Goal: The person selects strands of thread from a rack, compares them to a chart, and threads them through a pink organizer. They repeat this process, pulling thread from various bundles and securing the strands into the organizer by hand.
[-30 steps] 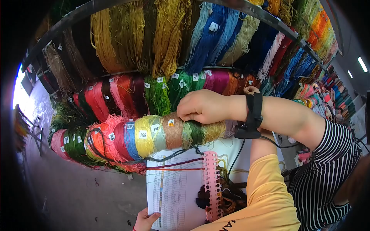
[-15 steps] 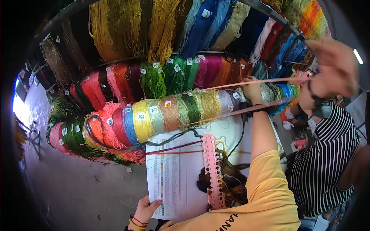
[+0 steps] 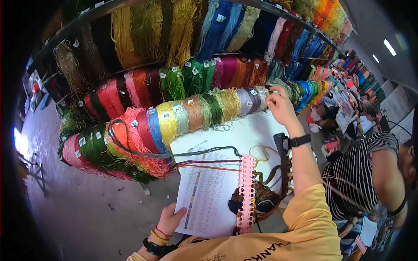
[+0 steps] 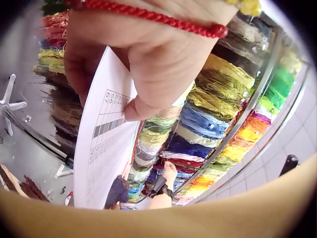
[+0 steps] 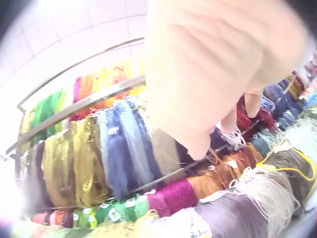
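Observation:
In the head view my left hand (image 3: pixel 172 219) grips the edge of a printed chart sheet (image 3: pixel 209 191), thumb on top and fingers underneath. The left wrist view shows the thumb pressing the chart (image 4: pixel 106 129) beside a column of grey swatches. My right hand (image 3: pixel 283 106) is raised at the lower thread rail, fingers loosely bent, beside white skeins (image 3: pixel 261 93) and a grey-lilac skein (image 3: pixel 244 102). In the right wrist view the thumb stands apart from the visible fingers (image 5: pixel 253 103). A pink holed thread holder (image 3: pixel 247 191) with dark thread bundles lies across the sheet.
Labelled skeins hang along the rails, including a yellow skein (image 3: pixel 166 122) and a coral skein (image 3: pixel 128 130). Behind runs a metal rack bar (image 3: pixel 300 24). A person in a striped shirt (image 3: pixel 352 174) is at the right. Red and grey strands stretch from the holder toward the left skeins.
The striped-shirt person's arm drew pinkish strands off the brown skein to the right and has left the rail. My right hand now shows fully at the rail; my left hand still grips the sheet.

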Tool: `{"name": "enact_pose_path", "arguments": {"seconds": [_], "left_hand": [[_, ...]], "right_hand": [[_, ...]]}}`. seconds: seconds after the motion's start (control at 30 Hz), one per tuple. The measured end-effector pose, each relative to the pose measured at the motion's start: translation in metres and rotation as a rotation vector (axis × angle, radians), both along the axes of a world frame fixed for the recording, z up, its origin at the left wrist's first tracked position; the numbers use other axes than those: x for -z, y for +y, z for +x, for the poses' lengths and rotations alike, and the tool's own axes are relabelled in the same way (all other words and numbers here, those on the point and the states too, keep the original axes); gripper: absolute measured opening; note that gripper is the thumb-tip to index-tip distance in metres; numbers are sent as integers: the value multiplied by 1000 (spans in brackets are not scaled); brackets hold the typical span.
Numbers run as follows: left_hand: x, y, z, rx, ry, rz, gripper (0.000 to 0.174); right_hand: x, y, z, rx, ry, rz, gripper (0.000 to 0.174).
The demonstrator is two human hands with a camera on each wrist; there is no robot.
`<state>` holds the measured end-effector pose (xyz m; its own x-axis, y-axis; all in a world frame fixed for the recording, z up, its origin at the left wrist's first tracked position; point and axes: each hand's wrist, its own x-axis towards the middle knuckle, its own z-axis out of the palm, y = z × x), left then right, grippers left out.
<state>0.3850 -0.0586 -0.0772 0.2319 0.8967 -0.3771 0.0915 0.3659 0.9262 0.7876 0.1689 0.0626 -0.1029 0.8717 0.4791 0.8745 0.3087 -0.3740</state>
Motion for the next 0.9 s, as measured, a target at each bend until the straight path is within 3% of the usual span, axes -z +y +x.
{"name": "enact_pose_path", "arguments": {"seconds": [0.03,0.2,0.3,0.37,0.5,0.63,0.67,0.7,0.8,0.9], "left_hand": [[2,0,0,-13,-14,-1,16],[14,-1,4,-98,-148,-13,15],[12,-2,0,-171,-194,-65,14],[23,0,-4,-198,-191,-35,13],[24,-6,-7,-173,-146,-34,14],[37,0,-23,-76,24,-3,13],[35,0,-26,-83,47,27,14],[33,1,-30,-89,72,58,16],[12,13,-39,-206,346,415,21],[-44,39,-36,-130,383,665,25]], "right_hand": [[-11,-18,-7,-26,113,-95,6],[-37,-52,-3,-153,235,34,5],[-66,-57,1,-154,679,42,11],[-85,-55,2,-256,1131,21,17],[-138,-59,21,-461,1403,200,19],[-186,-101,30,-665,1377,332,16],[-196,-116,31,-809,1238,340,17],[-206,-130,30,-777,1221,395,17],[-226,-170,9,-895,1131,424,17],[-251,-216,-8,-1029,1077,341,15]]}}
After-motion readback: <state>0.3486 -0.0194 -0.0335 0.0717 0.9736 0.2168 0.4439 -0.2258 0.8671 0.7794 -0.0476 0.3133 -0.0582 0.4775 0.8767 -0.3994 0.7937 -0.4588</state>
